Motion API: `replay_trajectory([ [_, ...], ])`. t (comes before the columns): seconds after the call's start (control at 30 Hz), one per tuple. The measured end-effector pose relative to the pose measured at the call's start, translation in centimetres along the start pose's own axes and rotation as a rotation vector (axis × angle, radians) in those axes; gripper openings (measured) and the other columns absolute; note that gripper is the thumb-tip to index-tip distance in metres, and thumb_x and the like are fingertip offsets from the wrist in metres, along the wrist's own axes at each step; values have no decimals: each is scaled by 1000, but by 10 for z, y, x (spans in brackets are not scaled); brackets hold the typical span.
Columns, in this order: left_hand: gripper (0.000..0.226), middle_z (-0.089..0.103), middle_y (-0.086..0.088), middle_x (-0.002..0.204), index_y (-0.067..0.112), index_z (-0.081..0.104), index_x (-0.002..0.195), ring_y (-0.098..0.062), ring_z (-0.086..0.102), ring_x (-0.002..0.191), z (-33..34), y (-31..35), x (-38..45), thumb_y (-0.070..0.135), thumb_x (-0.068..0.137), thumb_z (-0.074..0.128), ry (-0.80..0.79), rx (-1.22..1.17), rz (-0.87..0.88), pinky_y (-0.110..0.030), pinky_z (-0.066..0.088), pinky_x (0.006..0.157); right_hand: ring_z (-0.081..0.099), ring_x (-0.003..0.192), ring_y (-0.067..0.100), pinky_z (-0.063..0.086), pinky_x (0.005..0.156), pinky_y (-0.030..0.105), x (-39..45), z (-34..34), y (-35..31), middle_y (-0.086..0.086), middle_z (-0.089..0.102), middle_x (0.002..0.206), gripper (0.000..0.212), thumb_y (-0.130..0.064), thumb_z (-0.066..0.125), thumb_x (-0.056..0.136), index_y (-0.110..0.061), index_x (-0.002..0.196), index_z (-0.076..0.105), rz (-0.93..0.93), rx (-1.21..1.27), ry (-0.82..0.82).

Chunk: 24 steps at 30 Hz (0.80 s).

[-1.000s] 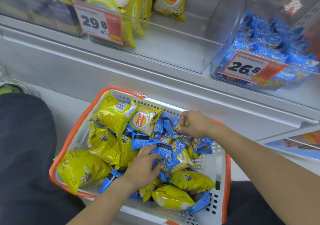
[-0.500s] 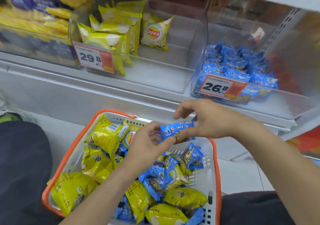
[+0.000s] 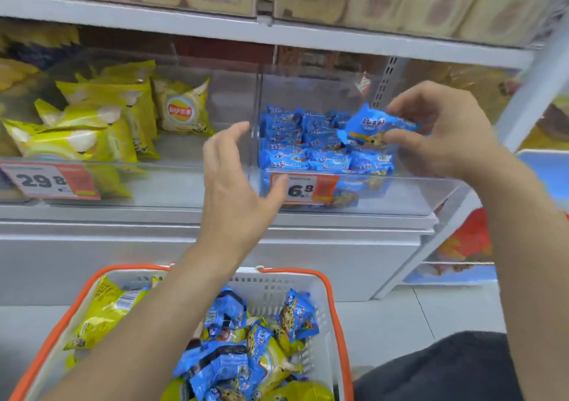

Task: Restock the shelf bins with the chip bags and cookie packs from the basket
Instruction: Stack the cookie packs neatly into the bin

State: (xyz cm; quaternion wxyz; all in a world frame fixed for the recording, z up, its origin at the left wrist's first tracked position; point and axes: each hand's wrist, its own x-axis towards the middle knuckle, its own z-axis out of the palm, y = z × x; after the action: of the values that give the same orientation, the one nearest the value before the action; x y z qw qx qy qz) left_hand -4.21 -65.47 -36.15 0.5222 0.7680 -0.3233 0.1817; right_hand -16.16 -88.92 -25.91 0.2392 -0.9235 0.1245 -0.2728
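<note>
My right hand [image 3: 443, 129] pinches a blue cookie pack [image 3: 374, 124] over the clear right-hand bin [image 3: 400, 194], which holds several blue cookie packs [image 3: 308, 145]. Empty, with fingers spread, my left hand [image 3: 237, 178] hovers in front of that bin's left wall. The clear bin to the left [image 3: 191, 185] holds yellow chip bags [image 3: 92, 123]. Below, the white basket with an orange rim [image 3: 332, 296] contains yellow chip bags [image 3: 104, 311] and blue cookie packs [image 3: 228, 357]; my left forearm crosses over it.
Price tags reading 29.8 [image 3: 49, 181] and 26.8 [image 3: 304, 188] hang on the bin fronts. An upper shelf [image 3: 277, 30] carries beige packs. A slanted white upright [image 3: 523, 108] stands at right. My dark-clothed knee [image 3: 446, 370] is beside the basket.
Both hands rose from the basket to the shelf. My left hand let go of the cookie pack, and my right hand carried it up and right over the cookie bin.
</note>
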Motion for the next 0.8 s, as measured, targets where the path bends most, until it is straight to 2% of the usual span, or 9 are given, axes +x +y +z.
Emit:
replay_trajectory([
  [0.1, 96, 33, 4, 139, 9, 28, 149, -20, 35, 136, 22, -3, 5, 41, 74, 79, -58, 78, 10, -25, 24, 112, 56, 64, -15, 43, 66, 5, 1, -12, 36, -2, 66, 85, 27, 1, 79, 77, -14, 95, 65, 116, -11, 95],
  [0.2, 98, 37, -8, 149, 7, 29, 150, -24, 33, 138, 37, -13, 1, 52, 75, 74, -62, 284, 73, -30, 22, 108, 60, 63, 1, 55, 65, 33, 0, -8, 61, 0, 71, 85, 26, 0, 81, 76, -18, 89, 68, 234, -11, -31],
  [0.27, 95, 38, -12, 149, 4, 30, 149, -27, 34, 139, 41, -19, -1, 46, 77, 76, -27, 331, 79, -34, 23, 110, 60, 62, -6, 55, 65, 21, 1, -4, 69, -7, 73, 81, 30, -1, 85, 72, -25, 84, 71, 219, -55, -138],
  [0.33, 90, 38, -14, 150, 3, 29, 149, -29, 34, 140, 42, -23, -3, 44, 80, 70, -3, 363, 91, -36, 23, 112, 56, 55, -15, 42, 57, 5, 5, -1, 72, -20, 68, 66, 29, -2, 88, 68, -22, 83, 75, 210, -90, -216],
  [0.37, 89, 37, -15, 150, 3, 28, 150, -29, 33, 140, 42, -23, -3, 46, 81, 67, 1, 379, 98, -37, 23, 112, 54, 53, -16, 39, 55, 2, 7, 0, 73, -23, 65, 61, 27, -3, 89, 67, -20, 84, 77, 220, -107, -243],
  [0.43, 88, 36, -15, 151, 3, 28, 150, -30, 33, 141, 42, -23, -4, 47, 83, 63, 3, 396, 106, -39, 23, 113, 56, 57, -17, 39, 56, 1, 10, 4, 74, -21, 69, 68, 24, -6, 89, 67, -20, 83, 79, 243, -146, -282],
  [0.5, 87, 36, -15, 151, 3, 27, 150, -29, 32, 141, 42, -23, -4, 47, 84, 63, -3, 395, 114, -40, 23, 112, 63, 67, -10, 43, 60, 3, 13, 9, 75, -11, 74, 78, 24, -8, 89, 69, -27, 75, 77, 273, -182, -305],
  [0.67, 85, 36, -15, 152, 2, 28, 150, -28, 30, 143, 36, -27, -5, 40, 83, 64, -30, 384, 156, -42, 25, 113, 58, 66, -4, 40, 62, 13, 20, 23, 74, -22, 64, 66, 36, -4, 78, 78, -36, 62, 71, 378, -276, -344],
  [0.8, 82, 36, -14, 153, 3, 29, 149, -27, 31, 143, 30, -28, -5, 29, 80, 63, -49, 356, 159, -39, 24, 113, 58, 74, -1, 41, 77, 20, 22, 23, 69, -15, 70, 77, 9, -18, 79, 83, -26, 79, 79, 441, -216, -453],
])
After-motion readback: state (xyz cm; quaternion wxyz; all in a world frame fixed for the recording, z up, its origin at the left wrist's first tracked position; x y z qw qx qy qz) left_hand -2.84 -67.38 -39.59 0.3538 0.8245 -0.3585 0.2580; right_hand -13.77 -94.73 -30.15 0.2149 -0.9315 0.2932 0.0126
